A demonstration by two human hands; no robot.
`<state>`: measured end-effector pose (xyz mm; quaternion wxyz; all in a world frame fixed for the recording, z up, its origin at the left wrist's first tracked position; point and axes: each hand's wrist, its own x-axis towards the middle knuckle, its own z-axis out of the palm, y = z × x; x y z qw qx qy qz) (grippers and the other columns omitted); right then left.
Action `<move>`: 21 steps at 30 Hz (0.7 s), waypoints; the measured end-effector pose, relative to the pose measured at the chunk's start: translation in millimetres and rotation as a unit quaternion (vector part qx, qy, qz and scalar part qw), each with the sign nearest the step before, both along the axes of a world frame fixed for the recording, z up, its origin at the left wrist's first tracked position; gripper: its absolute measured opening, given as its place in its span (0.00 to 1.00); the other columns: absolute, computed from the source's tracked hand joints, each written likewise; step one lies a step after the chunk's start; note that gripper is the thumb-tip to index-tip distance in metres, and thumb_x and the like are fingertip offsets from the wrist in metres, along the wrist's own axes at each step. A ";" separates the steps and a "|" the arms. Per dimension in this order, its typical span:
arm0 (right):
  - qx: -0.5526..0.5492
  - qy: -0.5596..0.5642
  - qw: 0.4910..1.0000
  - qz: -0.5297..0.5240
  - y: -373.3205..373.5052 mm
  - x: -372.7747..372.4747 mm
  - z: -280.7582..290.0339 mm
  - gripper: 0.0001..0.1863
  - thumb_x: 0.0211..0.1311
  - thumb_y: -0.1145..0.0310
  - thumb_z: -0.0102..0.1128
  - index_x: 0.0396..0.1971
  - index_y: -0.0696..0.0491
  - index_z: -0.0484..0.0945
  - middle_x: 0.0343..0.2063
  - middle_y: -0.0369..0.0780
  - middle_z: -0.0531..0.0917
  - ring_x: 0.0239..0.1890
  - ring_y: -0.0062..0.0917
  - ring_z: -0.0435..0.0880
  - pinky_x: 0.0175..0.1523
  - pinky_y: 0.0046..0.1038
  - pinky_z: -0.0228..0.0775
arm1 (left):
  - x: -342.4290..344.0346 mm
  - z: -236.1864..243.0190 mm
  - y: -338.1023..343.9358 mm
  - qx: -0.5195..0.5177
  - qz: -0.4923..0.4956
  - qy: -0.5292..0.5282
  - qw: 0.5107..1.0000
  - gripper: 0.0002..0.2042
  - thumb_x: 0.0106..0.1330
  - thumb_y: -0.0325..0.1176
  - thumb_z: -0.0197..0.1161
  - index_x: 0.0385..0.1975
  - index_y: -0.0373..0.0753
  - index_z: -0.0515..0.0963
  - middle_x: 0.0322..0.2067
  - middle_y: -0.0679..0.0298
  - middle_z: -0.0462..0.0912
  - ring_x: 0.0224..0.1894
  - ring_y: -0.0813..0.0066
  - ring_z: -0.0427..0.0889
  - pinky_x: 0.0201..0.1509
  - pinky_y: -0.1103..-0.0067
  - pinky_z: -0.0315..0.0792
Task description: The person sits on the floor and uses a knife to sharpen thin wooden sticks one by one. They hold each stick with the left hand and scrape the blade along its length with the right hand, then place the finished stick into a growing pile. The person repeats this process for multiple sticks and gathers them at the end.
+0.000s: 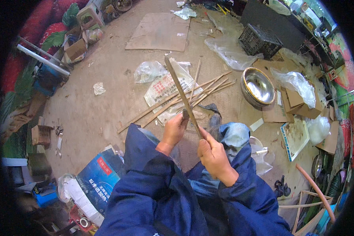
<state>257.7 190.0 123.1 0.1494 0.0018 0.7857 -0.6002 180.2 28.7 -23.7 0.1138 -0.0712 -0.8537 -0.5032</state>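
Observation:
A long narrow wooden strip slants up and away in front of me. Its near end is in my right hand, whose fingers are closed round it. My left hand is closed too, on a small dark piece that meets the strip's left side; its kind cannot be made out. Beyond my hands, several more wooden strips lie crossed in a loose pile on the floor. A white printed plastic sack lies partly under them.
Right of the pile stands a metal basin, with a black crate farther back. Cardboard boxes and a white tray lie to the right. A flat cardboard sheet lies far ahead; a blue box is at near left.

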 end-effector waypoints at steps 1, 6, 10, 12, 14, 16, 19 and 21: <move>0.028 -0.074 0.997 -0.005 -0.3 -1.0 3.1 0.26 0.75 0.55 0.49 0.64 0.57 0.70 0.31 0.50 0.83 0.35 0.25 0.83 0.44 0.31 0.74 | -0.9 1.3 -1.8 -0.008 -0.001 0.009 1.000 0.07 0.67 0.32 0.63 0.42 0.42 0.80 0.31 0.51 0.83 0.35 0.46 0.83 0.38 0.64 0.76; 0.006 0.031 0.999 -0.005 -5.5 -7.3 12.1 0.26 0.74 0.57 0.49 0.64 0.58 0.70 0.28 0.53 0.80 0.30 0.28 0.81 0.42 0.32 0.73 | -3.3 3.0 -7.7 -0.025 0.004 -0.010 1.000 0.05 0.67 0.33 0.62 0.37 0.39 0.78 0.33 0.50 0.82 0.36 0.44 0.82 0.36 0.59 0.74; 0.027 -0.004 1.000 -0.013 -3.8 -6.2 11.1 0.25 0.74 0.58 0.49 0.64 0.56 0.71 0.24 0.50 0.78 0.28 0.25 0.77 0.40 0.32 0.73 | -4.9 0.2 -6.8 -0.034 0.018 -0.041 0.998 0.06 0.67 0.34 0.62 0.37 0.41 0.79 0.33 0.49 0.83 0.37 0.45 0.82 0.37 0.59 0.74; 0.025 0.048 0.998 -0.016 -3.7 -12.8 4.9 0.24 0.75 0.59 0.48 0.64 0.56 0.71 0.22 0.48 0.77 0.26 0.24 0.76 0.38 0.31 0.73 | -8.5 -0.7 -6.4 -0.047 0.031 0.014 0.998 0.05 0.67 0.33 0.62 0.37 0.40 0.79 0.33 0.50 0.82 0.36 0.45 0.82 0.36 0.59 0.74; 0.025 0.006 0.999 -0.019 -1.3 -15.1 -0.5 0.24 0.74 0.59 0.49 0.63 0.56 0.72 0.22 0.47 0.77 0.27 0.24 0.76 0.38 0.31 0.73 | -11.4 -1.4 -7.3 -0.036 0.015 -0.006 0.999 0.06 0.67 0.33 0.62 0.40 0.41 0.79 0.33 0.49 0.82 0.37 0.45 0.82 0.37 0.61 0.74; 0.054 -0.070 0.995 -0.036 1.7 -16.6 -5.6 0.24 0.74 0.58 0.49 0.62 0.56 0.73 0.23 0.48 0.78 0.27 0.25 0.77 0.39 0.31 0.73 | -15.3 -3.5 -8.0 -0.044 0.015 -0.099 0.994 0.09 0.67 0.33 0.63 0.44 0.41 0.80 0.34 0.47 0.83 0.39 0.46 0.83 0.39 0.65 0.76; 0.050 0.042 0.997 -0.028 0.9 -20.0 -13.0 0.25 0.74 0.55 0.50 0.61 0.56 0.73 0.22 0.49 0.78 0.27 0.28 0.80 0.38 0.32 0.74 | -18.6 -8.5 -7.9 -0.031 0.021 0.016 0.999 0.08 0.66 0.32 0.64 0.42 0.40 0.80 0.33 0.47 0.82 0.37 0.46 0.83 0.36 0.66 0.76; 0.044 -0.011 0.998 -0.038 1.0 -20.2 -12.5 0.26 0.74 0.54 0.50 0.61 0.57 0.74 0.21 0.48 0.77 0.26 0.29 0.79 0.39 0.32 0.73 | -18.3 -13.0 -7.4 -0.052 0.037 0.002 0.998 0.07 0.66 0.32 0.64 0.40 0.39 0.80 0.30 0.49 0.82 0.34 0.46 0.83 0.35 0.65 0.75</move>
